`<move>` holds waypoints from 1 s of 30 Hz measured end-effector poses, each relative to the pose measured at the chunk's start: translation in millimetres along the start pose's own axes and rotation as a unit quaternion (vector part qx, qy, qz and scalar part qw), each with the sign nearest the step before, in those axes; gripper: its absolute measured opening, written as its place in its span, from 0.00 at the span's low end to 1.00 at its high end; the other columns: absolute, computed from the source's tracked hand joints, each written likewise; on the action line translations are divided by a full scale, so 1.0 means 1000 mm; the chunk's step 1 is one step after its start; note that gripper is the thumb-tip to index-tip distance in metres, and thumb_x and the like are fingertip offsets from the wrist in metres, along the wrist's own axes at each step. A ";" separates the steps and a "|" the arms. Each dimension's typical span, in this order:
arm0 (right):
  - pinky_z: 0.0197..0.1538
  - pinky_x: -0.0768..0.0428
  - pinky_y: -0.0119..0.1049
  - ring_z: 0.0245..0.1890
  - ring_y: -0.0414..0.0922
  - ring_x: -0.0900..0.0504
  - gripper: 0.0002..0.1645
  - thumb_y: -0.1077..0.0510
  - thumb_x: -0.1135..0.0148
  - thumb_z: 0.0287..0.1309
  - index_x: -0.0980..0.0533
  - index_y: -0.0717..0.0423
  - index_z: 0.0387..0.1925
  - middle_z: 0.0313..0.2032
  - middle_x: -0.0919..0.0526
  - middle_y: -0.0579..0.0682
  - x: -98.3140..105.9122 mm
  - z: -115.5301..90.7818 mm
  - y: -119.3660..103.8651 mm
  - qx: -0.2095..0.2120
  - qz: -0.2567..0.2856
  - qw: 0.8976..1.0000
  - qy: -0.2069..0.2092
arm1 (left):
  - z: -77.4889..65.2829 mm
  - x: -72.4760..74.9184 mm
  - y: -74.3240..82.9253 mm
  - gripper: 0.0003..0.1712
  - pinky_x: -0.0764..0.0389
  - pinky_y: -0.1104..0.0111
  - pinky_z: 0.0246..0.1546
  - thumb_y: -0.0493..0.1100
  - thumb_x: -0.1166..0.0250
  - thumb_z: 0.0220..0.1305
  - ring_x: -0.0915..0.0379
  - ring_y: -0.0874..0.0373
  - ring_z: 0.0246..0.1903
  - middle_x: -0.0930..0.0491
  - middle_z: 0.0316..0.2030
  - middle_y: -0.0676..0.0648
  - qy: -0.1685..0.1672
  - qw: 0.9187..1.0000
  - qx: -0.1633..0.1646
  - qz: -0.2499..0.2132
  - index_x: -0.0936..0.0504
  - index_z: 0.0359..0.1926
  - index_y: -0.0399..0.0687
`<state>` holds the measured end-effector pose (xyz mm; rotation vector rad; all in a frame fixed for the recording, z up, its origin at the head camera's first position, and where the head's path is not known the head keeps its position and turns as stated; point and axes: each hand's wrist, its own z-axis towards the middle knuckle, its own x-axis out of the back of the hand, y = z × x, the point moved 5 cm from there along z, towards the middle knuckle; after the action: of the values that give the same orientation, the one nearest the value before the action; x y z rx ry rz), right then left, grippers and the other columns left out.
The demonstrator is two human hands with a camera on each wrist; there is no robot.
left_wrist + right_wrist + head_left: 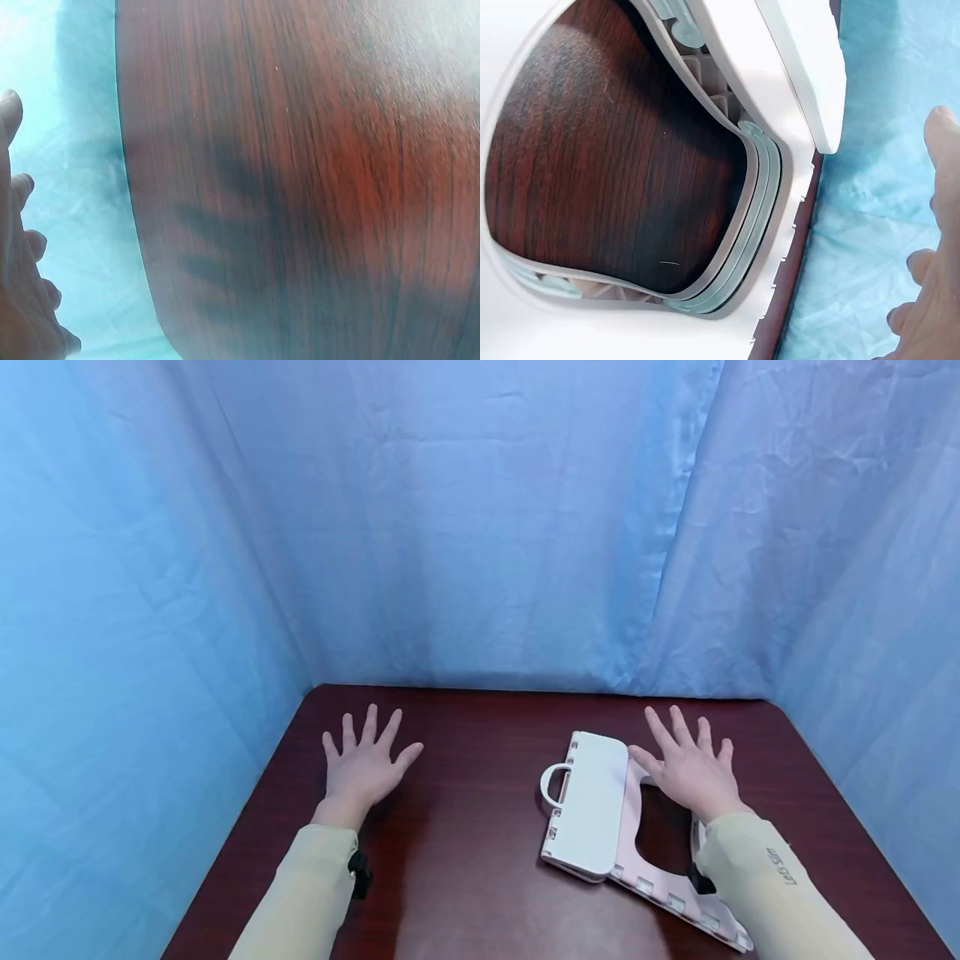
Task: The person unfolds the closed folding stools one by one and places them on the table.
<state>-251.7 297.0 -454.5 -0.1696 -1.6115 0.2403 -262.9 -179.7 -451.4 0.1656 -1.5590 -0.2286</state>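
A folding stool (588, 806) lies on its side on the dark red-brown table, right of centre in the head view. It has a white top panel, a white loop handle (553, 785) on its left, and a pale pink leg frame (651, 872) around a large opening. My right hand (693, 770) is spread over the frame's far end, its thumb overlapping the panel's edge in the head view. In the right wrist view the opening shows wood through it. Away to the left, my left hand (363, 774) hovers with fingers spread, casting a shadow on the wood; it holds nothing.
The wood-grain table (480, 860) has rounded far corners. Pale blue curtains (480, 527) hang behind it and along both sides, close to its edges. Each wrist wears a black strap (360, 874) at the light sleeve's cuff.
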 end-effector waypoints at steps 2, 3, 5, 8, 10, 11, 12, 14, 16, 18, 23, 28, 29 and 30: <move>0.65 0.71 0.81 0.75 0.77 0.69 0.53 0.19 0.64 0.68 0.62 0.38 0.83 0.80 0.64 0.64 0.000 -0.002 -0.002 0.003 -0.001 1.000 -0.002 | 0.000 0.000 0.004 0.48 0.69 0.29 0.71 0.78 0.57 0.70 0.74 0.30 0.78 0.60 0.81 0.40 -0.001 1.000 -0.002 -0.001 0.52 0.82 0.63; 0.65 0.71 0.81 0.75 0.77 0.69 0.53 0.19 0.63 0.68 0.62 0.38 0.83 0.80 0.64 0.64 0.000 -0.004 -0.002 0.005 -0.001 1.000 -0.004 | 0.001 -0.001 0.005 0.48 0.69 0.29 0.71 0.78 0.58 0.70 0.74 0.30 0.78 0.60 0.81 0.40 -0.001 1.000 -0.003 -0.001 0.52 0.82 0.63; 0.66 0.71 0.80 0.75 0.77 0.69 0.54 0.19 0.63 0.67 0.62 0.38 0.83 0.80 0.64 0.63 0.001 -0.006 -0.003 0.009 -0.003 1.000 -0.004 | 0.002 -0.002 0.009 0.49 0.69 0.29 0.71 0.79 0.58 0.70 0.74 0.31 0.78 0.60 0.82 0.41 -0.002 1.000 -0.006 -0.002 0.53 0.82 0.64; 0.66 0.70 0.80 0.75 0.77 0.68 0.54 0.19 0.62 0.67 0.62 0.37 0.83 0.81 0.64 0.62 -0.001 -0.009 -0.004 0.020 -0.003 1.000 -0.005 | 0.002 -0.005 0.014 0.49 0.67 0.29 0.71 0.79 0.58 0.70 0.73 0.31 0.78 0.60 0.82 0.41 -0.003 1.000 -0.009 -0.011 0.53 0.82 0.64; 0.66 0.68 0.80 0.75 0.76 0.67 0.54 0.19 0.62 0.67 0.63 0.36 0.82 0.81 0.64 0.62 -0.002 -0.011 -0.004 0.027 -0.006 1.000 -0.007 | 0.003 -0.008 0.018 0.48 0.66 0.29 0.71 0.78 0.58 0.70 0.72 0.31 0.78 0.61 0.82 0.41 -0.007 1.000 -0.009 -0.022 0.53 0.82 0.65; 0.66 0.68 0.80 0.75 0.76 0.66 0.55 0.19 0.61 0.66 0.63 0.36 0.82 0.81 0.64 0.62 -0.004 -0.012 -0.004 0.031 -0.008 0.999 -0.009 | 0.003 -0.009 0.019 0.48 0.65 0.29 0.71 0.78 0.58 0.70 0.72 0.31 0.78 0.61 0.82 0.41 -0.010 1.000 -0.009 -0.027 0.53 0.82 0.65; 0.66 0.66 0.80 0.75 0.77 0.66 0.55 0.19 0.60 0.67 0.63 0.36 0.82 0.81 0.63 0.62 -0.005 -0.013 -0.004 0.036 -0.008 0.999 -0.009 | 0.003 -0.011 0.021 0.48 0.65 0.29 0.71 0.78 0.58 0.70 0.72 0.31 0.78 0.61 0.82 0.41 -0.014 0.999 -0.008 -0.035 0.53 0.82 0.65; 0.66 0.63 0.81 0.75 0.78 0.62 0.55 0.19 0.59 0.66 0.63 0.37 0.83 0.81 0.61 0.63 -0.007 -0.015 -0.005 0.047 -0.013 0.999 -0.009 | 0.003 -0.015 0.025 0.47 0.64 0.29 0.72 0.77 0.58 0.71 0.72 0.31 0.78 0.62 0.82 0.42 -0.025 0.999 -0.007 -0.048 0.54 0.82 0.65; 0.66 0.59 0.81 0.74 0.79 0.59 0.56 0.20 0.57 0.66 0.61 0.39 0.83 0.80 0.58 0.64 -0.009 -0.017 -0.006 0.059 -0.016 0.998 -0.010 | 0.003 -0.019 0.030 0.47 0.63 0.29 0.72 0.77 0.58 0.72 0.72 0.31 0.78 0.63 0.82 0.43 -0.034 0.997 -0.008 -0.062 0.54 0.82 0.65; 0.65 0.55 0.81 0.72 0.80 0.55 0.57 0.21 0.55 0.66 0.59 0.43 0.83 0.79 0.54 0.67 -0.009 -0.020 -0.008 0.072 -0.019 0.997 -0.009 | 0.002 -0.023 0.036 0.46 0.61 0.30 0.72 0.76 0.58 0.72 0.71 0.31 0.78 0.62 0.82 0.43 -0.040 0.996 -0.009 -0.075 0.55 0.82 0.65; 0.63 0.43 0.79 0.69 0.81 0.44 0.60 0.22 0.50 0.66 0.51 0.59 0.80 0.75 0.45 0.71 -0.011 -0.031 -0.013 0.101 -0.038 0.994 -0.004 | 0.001 -0.034 0.049 0.46 0.58 0.32 0.73 0.76 0.56 0.72 0.69 0.32 0.78 0.61 0.82 0.44 -0.046 0.993 -0.012 -0.109 0.53 0.82 0.65; 0.65 0.40 0.75 0.67 0.79 0.40 0.61 0.24 0.45 0.65 0.46 0.67 0.77 0.71 0.38 0.72 -0.012 -0.046 -0.013 0.122 -0.033 0.992 0.001 | 0.000 -0.043 0.065 0.47 0.54 0.35 0.74 0.76 0.57 0.72 0.65 0.32 0.79 0.58 0.82 0.44 -0.047 0.991 -0.023 -0.125 0.51 0.82 0.63; 0.66 0.38 0.73 0.67 0.78 0.38 0.60 0.25 0.43 0.64 0.44 0.68 0.76 0.70 0.36 0.72 -0.012 -0.049 -0.013 0.127 -0.031 0.991 0.005 | 0.000 -0.044 0.068 0.47 0.53 0.37 0.75 0.76 0.56 0.72 0.64 0.33 0.79 0.57 0.82 0.44 -0.046 0.990 -0.026 -0.129 0.51 0.82 0.62; 0.65 0.36 0.72 0.65 0.76 0.36 0.59 0.26 0.41 0.63 0.43 0.68 0.75 0.68 0.33 0.71 -0.012 -0.052 -0.014 0.134 -0.029 0.990 0.012 | 0.000 -0.045 0.071 0.47 0.53 0.38 0.75 0.76 0.56 0.72 0.62 0.34 0.79 0.56 0.81 0.44 -0.044 0.990 -0.028 -0.134 0.50 0.82 0.61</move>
<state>-198.2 283.4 -459.8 0.0804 -1.5416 0.4058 -259.9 -99.4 -477.3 0.3240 -1.6136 -0.4963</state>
